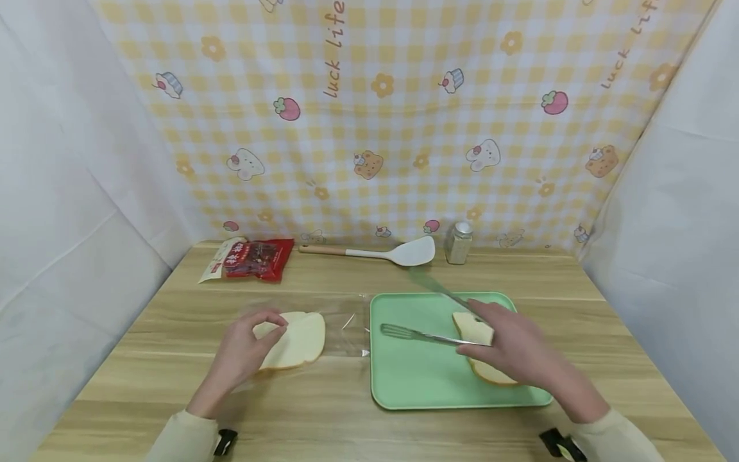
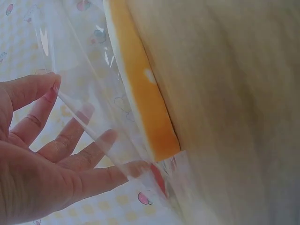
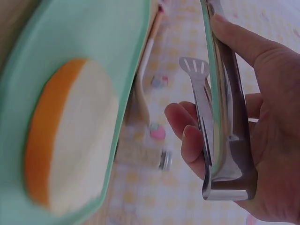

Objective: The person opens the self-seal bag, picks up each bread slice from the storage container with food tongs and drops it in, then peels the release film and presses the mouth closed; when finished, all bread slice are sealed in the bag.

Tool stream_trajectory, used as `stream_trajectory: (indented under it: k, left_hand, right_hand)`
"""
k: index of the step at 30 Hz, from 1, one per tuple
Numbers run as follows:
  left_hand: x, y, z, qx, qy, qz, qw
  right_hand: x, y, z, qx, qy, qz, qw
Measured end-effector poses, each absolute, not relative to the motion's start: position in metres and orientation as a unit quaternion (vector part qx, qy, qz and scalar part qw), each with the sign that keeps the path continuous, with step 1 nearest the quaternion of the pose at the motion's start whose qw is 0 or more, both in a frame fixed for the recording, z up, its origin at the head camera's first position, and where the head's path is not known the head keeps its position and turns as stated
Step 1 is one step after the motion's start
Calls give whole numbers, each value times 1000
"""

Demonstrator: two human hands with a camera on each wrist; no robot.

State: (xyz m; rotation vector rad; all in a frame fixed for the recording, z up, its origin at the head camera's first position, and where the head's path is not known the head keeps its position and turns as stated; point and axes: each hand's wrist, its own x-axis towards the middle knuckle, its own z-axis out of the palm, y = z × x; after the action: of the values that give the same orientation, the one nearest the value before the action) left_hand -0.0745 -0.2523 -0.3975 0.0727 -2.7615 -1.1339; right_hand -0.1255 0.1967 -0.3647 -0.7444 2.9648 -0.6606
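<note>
My left hand pinches the edge of a clear plastic bag between thumb and forefinger. A slice of bread lies at the bag on the left of the table; in the left wrist view its brown crust shows beside the lifted film. My right hand grips metal tongs, their arms spread apart with nothing between the tips. Below that hand, another bread slice rests on the right of a green tray, partly hidden by the hand.
Along the back of the table lie a red snack packet and a white spatula with a wooden handle. A glass shaker stands to their right. Patterned cloth hangs behind, with white cloth on both sides.
</note>
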Motion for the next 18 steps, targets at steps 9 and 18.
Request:
stream_trajectory:
  k: [9,18]
  left_hand:
    - [-74,-253,-397,12,-929,-357,92]
    - [-77,-250,-398,4,-932,-352,87]
  right_hand:
    - [-68,257,-387,-89,976,-198,-23]
    - [-35,283,-412,3,988,-145,44]
